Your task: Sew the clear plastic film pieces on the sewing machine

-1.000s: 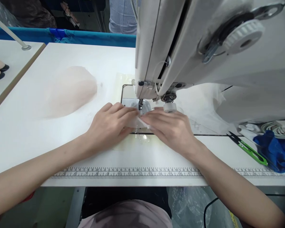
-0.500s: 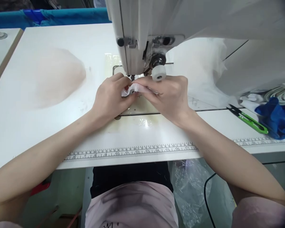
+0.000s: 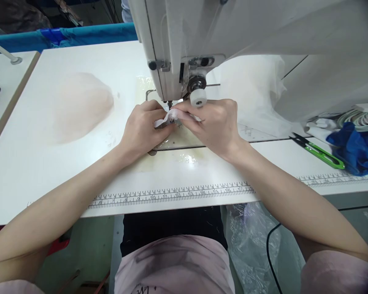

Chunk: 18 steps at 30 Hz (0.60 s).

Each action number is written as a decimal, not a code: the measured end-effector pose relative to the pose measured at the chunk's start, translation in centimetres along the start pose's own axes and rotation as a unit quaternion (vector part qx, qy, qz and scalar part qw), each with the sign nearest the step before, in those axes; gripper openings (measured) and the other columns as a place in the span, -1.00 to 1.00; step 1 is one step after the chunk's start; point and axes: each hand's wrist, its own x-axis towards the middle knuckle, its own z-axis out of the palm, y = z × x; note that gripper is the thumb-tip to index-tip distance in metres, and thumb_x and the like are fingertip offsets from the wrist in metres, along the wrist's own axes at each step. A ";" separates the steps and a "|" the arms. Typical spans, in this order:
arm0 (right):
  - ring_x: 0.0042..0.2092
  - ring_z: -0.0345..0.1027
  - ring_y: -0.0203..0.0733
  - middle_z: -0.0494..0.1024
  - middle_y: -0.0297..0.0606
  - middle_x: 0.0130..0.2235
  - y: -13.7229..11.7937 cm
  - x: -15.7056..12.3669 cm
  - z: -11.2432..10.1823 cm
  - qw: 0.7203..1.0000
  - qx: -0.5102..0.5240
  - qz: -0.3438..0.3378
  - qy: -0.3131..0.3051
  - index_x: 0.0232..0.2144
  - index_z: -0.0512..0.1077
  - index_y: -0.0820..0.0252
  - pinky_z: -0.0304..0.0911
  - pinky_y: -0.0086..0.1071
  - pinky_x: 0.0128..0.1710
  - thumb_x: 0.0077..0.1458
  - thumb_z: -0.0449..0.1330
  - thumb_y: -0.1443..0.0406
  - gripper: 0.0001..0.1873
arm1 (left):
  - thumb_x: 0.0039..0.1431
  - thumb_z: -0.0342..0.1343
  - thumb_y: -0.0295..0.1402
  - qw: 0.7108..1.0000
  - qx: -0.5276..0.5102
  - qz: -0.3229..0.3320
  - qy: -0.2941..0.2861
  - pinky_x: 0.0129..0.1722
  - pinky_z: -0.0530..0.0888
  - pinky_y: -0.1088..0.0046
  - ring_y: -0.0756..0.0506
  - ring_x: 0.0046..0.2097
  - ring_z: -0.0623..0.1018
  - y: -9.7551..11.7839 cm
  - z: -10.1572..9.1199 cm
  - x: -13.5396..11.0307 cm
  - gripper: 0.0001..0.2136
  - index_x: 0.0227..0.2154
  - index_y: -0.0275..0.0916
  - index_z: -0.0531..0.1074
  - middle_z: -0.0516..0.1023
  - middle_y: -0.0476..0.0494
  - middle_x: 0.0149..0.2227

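Both hands pinch a small piece of thin white fabric (image 3: 163,121) right in front of the needle of a white sewing machine (image 3: 168,53). My left hand (image 3: 144,126) grips the fabric's left end between thumb and fingers. On the other side, my right hand (image 3: 216,124) pinches it near the presser foot (image 3: 170,105), just left of and below the white round knob (image 3: 198,98). The fabric is bunched and wavy between the fingertips. Fingers partly hide the needle area and the metal needle plate (image 3: 184,141).
A sheer pale fabric piece (image 3: 86,108) lies on the table at left, and more sheer fabric (image 3: 251,90) lies under the machine arm. Green thread snips (image 3: 322,155) and a blue cloth (image 3: 355,147) sit at right. A printed ruler (image 3: 171,196) runs along the front edge.
The view has shifted slightly. Both hands stay at the needle, and the fabric between them now looks more bunched, with the fingertips still close together.
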 end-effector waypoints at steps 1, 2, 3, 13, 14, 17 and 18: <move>-0.51 0.35 -0.36 0.44 -0.39 -0.61 -0.1 -0.1 -0.1 1.000 -0.002 -0.001 0.003 -0.38 0.56 0.16 0.09 -0.47 -0.49 0.35 -0.05 0.08 -0.52 | 0.11 0.18 -0.36 1.000 0.020 0.011 0.006 -0.34 0.38 0.33 -0.10 -0.34 0.47 -0.1 0.0 0.0 -0.88 -0.49 -0.25 0.50 0.51 -0.11 -0.38; -0.52 0.35 -0.36 0.46 -0.41 -0.60 -0.1 -0.2 -0.3 1.000 -0.004 -0.005 0.004 -0.38 0.56 0.14 0.10 -0.47 -0.50 0.35 -0.02 0.10 -0.55 | 0.14 0.16 -0.35 0.999 0.044 0.023 0.010 -0.32 0.38 0.29 -0.12 -0.32 0.47 -0.1 -0.1 -0.1 -0.86 -0.50 -0.24 0.50 0.52 -0.12 -0.38; -0.53 0.36 -0.36 0.49 -0.42 -0.60 -0.2 -0.4 -0.5 1.000 -0.004 -0.014 0.001 -0.39 0.57 0.13 0.11 -0.47 -0.52 0.34 0.01 0.13 -0.59 | 0.17 0.14 -0.35 0.997 0.070 0.040 0.013 -0.30 0.37 0.27 -0.13 -0.30 0.47 -0.2 -0.3 -0.2 -0.85 -0.49 -0.23 0.51 0.53 -0.13 -0.38; -0.12 0.55 -0.14 0.66 -0.20 -0.21 -1.0 -2.1 -2.8 0.966 -0.026 -0.219 -0.132 -0.37 0.57 0.27 0.42 -0.19 0.07 0.23 0.08 0.47 -0.74 | 0.26 0.07 -0.46 0.923 0.271 0.270 -0.019 -0.03 0.36 0.21 -0.17 0.01 0.51 0.7 -2.3 -2.2 -0.83 -0.12 -0.28 0.50 0.61 -0.14 -0.07; -0.12 0.55 -0.14 0.66 -0.20 -0.22 -1.0 -2.1 -2.8 0.965 -0.029 -0.222 -0.139 -0.36 0.57 0.28 0.43 -0.20 0.06 0.23 0.07 0.48 -0.73 | 0.28 0.05 -0.48 0.926 0.264 0.269 -0.029 0.00 0.36 0.21 -0.16 0.04 0.51 0.7 -2.3 -2.5 -0.81 -0.11 -0.29 0.49 0.60 -0.15 -0.04; -0.15 0.56 -0.13 0.66 -0.18 -0.21 -1.2 -2.1 -2.6 0.964 -0.028 -0.220 -0.149 -0.35 0.57 0.30 0.46 -0.20 0.03 0.21 0.09 0.48 -0.76 | 0.31 0.00 -0.51 0.941 0.219 0.252 -0.059 0.11 0.35 0.18 -0.13 0.09 0.51 0.5 -2.4 -3.2 -0.75 -0.01 -0.33 0.45 0.57 -0.21 0.00; -0.16 0.56 -0.14 0.66 -0.19 -0.21 -1.2 -2.0 -2.6 0.964 -0.027 -0.217 -0.149 -0.35 0.57 0.30 0.47 -0.20 0.02 0.21 0.10 0.48 -0.77 | 0.31 -0.01 -0.51 0.945 0.205 0.248 -0.065 0.14 0.35 0.16 -0.13 0.09 0.52 0.4 -2.4 -3.4 -0.74 0.02 -0.36 0.42 0.57 -0.24 0.00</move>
